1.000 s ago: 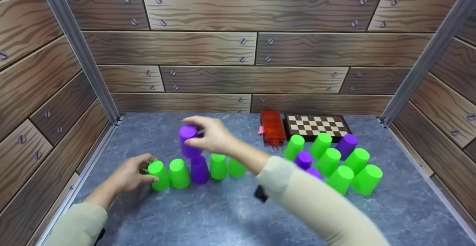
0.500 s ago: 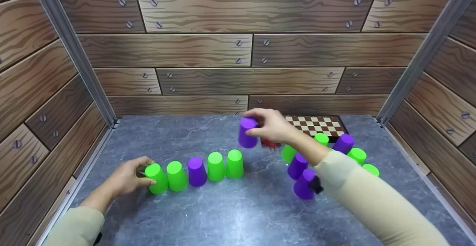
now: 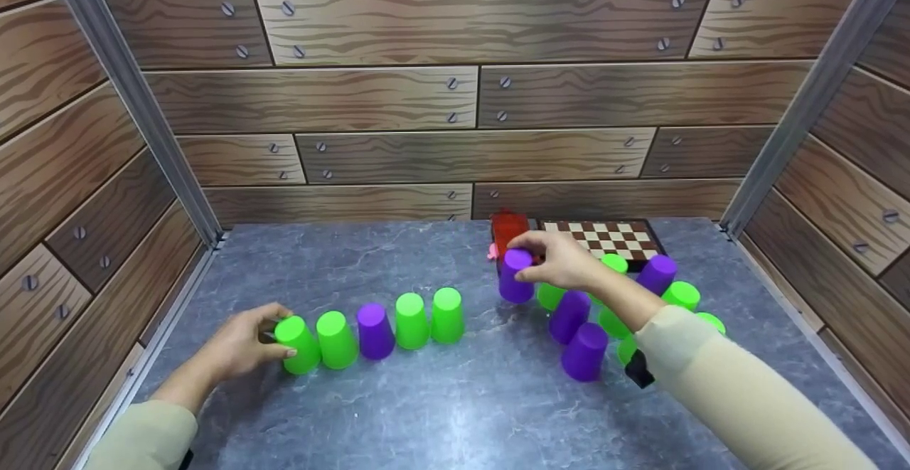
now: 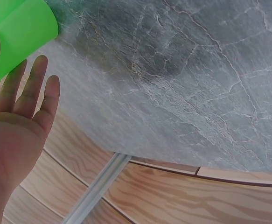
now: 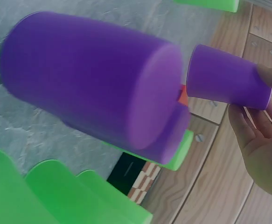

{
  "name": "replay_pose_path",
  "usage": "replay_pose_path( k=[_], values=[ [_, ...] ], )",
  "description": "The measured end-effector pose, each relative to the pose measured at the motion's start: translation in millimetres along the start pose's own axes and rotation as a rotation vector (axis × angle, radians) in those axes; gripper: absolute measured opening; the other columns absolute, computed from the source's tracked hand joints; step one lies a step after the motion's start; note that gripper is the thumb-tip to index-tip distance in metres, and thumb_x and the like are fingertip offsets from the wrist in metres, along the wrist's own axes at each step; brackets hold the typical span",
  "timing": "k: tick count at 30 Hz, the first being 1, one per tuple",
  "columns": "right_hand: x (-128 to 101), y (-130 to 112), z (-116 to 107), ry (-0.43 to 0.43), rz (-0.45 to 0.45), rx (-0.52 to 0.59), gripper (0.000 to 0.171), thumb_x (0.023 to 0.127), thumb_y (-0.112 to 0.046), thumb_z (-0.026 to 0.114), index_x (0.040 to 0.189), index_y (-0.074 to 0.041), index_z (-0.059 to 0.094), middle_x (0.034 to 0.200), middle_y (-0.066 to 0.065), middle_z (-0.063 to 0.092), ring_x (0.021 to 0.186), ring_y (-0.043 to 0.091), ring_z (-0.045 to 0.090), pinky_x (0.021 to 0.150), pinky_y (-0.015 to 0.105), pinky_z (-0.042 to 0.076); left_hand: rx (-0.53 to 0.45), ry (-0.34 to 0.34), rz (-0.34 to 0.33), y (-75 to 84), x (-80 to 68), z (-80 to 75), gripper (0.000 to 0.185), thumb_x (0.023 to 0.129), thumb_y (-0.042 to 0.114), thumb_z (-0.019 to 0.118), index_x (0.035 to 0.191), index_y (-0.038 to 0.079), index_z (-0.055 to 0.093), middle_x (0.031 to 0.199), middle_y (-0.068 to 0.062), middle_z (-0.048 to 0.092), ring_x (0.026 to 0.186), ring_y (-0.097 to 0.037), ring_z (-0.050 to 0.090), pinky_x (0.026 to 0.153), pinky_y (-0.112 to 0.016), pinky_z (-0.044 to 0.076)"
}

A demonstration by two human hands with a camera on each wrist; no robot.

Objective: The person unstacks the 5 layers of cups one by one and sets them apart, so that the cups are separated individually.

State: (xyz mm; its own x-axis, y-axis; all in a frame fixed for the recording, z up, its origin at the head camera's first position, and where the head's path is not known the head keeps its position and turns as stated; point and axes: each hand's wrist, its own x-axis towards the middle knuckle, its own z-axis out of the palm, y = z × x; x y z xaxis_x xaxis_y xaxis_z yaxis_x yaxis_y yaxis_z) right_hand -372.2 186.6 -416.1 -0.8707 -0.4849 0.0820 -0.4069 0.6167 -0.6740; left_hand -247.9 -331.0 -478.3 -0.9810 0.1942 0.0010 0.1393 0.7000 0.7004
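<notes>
In the head view, my right hand [image 3: 558, 260] pinches an upside-down purple cup [image 3: 515, 276] near its base. The right wrist view shows this purple cup [image 5: 226, 77] held clear of the table, between thumb and fingers. My left hand [image 3: 238, 342] has its thumb and forefinger on either side of a green cup [image 3: 297, 345] at the left end of a row. Beside it in that row stand another green cup [image 3: 338, 340], a purple cup [image 3: 375, 331] and two green ones [image 3: 411, 321]. All stand upside down.
On the right, two purple cups [image 3: 585, 353] stand in front of several green cups [image 3: 681, 296] and another purple cup [image 3: 656, 274], partly hidden by my right arm. Behind them lie a checkered board [image 3: 604, 239] and a red translucent case [image 3: 508, 228]. Wood-patterned walls [image 3: 455, 100] enclose the table.
My right hand has carried the purple cup from above the row's purple cup rightward to the cup group. My left hand stays at the end green cup. The view has shifted slightly.
</notes>
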Motion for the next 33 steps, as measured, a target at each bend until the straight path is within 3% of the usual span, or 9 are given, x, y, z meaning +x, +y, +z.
replay_pose_path(
  k=[23, 33],
  values=[
    [6, 22, 23, -0.031, 0.024, -0.080, 0.051, 0.085, -0.008, 0.088, 0.132, -0.001, 0.069, 0.127, 0.015, 0.072, 0.114, 0.032, 0.068, 0.101, 0.050, 0.057, 0.007, -0.006, -0.002, -0.3, -0.1, -2.4, 0.041, 0.085, 0.011, 0.090, 0.119, 0.008, 0.067, 0.114, -0.013, 0.075, 0.109, -0.039, 0.071, 0.089, -0.053, 0.061],
    [7, 28, 26, -0.040, 0.045, -0.080, 0.050, 0.087, -0.007, 0.087, 0.133, -0.003, 0.069, 0.128, 0.016, 0.071, 0.115, 0.032, 0.067, 0.101, 0.050, 0.057, 0.000, -0.010, -0.012, 1.2, -0.8, -1.6, 0.041, 0.085, 0.011, 0.090, 0.119, 0.009, 0.068, 0.116, -0.011, 0.075, 0.112, -0.037, 0.071, 0.094, -0.054, 0.060]
  ],
)
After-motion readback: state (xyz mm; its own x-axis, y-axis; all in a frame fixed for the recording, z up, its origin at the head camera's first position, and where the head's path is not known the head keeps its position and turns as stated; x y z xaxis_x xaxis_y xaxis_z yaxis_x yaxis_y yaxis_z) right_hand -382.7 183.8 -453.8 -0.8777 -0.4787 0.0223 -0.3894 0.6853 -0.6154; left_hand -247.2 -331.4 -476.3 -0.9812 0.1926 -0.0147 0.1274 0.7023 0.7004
